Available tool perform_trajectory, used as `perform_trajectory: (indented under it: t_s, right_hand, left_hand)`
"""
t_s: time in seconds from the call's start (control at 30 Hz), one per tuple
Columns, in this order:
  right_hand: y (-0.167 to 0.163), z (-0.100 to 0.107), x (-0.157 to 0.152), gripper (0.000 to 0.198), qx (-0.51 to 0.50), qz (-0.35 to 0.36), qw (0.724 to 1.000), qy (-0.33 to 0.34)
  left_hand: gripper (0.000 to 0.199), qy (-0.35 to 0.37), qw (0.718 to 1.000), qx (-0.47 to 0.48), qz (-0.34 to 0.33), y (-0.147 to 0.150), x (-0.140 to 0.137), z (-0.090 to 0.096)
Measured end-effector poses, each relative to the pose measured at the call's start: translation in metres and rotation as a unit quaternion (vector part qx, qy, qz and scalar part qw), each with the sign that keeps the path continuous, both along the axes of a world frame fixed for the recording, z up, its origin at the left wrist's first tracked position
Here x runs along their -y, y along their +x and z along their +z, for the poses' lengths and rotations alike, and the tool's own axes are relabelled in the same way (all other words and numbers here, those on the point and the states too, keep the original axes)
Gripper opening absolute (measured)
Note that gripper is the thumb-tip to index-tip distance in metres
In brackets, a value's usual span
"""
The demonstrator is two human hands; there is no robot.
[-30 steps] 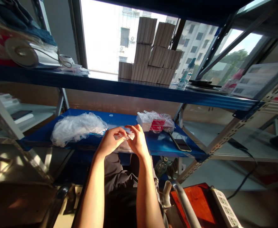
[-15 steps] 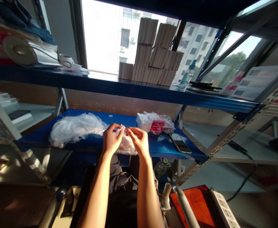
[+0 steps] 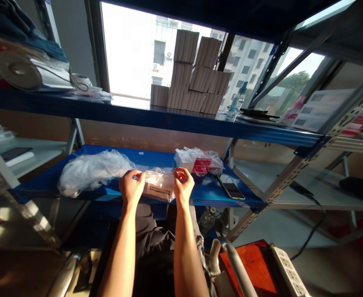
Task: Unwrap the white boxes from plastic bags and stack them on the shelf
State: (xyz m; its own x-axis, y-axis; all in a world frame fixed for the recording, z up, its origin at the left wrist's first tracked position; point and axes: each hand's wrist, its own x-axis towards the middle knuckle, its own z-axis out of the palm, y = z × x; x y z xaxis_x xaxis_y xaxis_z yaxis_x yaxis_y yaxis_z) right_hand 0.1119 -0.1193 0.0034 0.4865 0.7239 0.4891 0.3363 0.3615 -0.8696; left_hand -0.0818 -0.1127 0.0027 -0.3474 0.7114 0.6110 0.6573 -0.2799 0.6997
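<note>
Between my hands is a clear plastic bag [image 3: 159,187] with a flat, pale item inside that bears a dark printed strip. My left hand [image 3: 132,185] pinches the bag's upper left edge. On the opposite side, my right hand [image 3: 183,183] grips the upper right edge between thumb and fingers. The bag is spread wide at the front of the blue shelf [image 3: 153,159]. A heap of crumpled clear plastic bags [image 3: 94,171] lies to the left of my left hand. Beyond my right hand sit plastic-wrapped packs [image 3: 200,161], white and red.
A phone [image 3: 231,187] lies at the shelf's right end. Overhead, the upper blue shelf [image 3: 131,119] carries stacked grey boxes [image 3: 186,82], a large roll [image 3: 20,71] and a small bottle [image 3: 235,105]. A power strip [image 3: 289,270] rests low at the right.
My hands have moved apart from close together, stretching the bag's top edge between them. Its printed strip now shows. The view has shifted slightly.
</note>
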Motion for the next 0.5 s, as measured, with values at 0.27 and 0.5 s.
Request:
perform_trajectory:
  t_s: [0.27,0.5]
  right_hand:
    - [-0.003,-0.015,-0.014,0.025,0.003,-0.038,0.999,0.007]
    - [0.016,-0.016,-0.01,0.041,0.027,0.042,0.998,-0.038]
  left_hand:
    - [0.017,-0.001,0.999,0.05,-0.021,-0.008,-0.01,-0.015]
    - [0.023,-0.061,0.978,0.14,-0.144,-0.026,-0.014,-0.022]
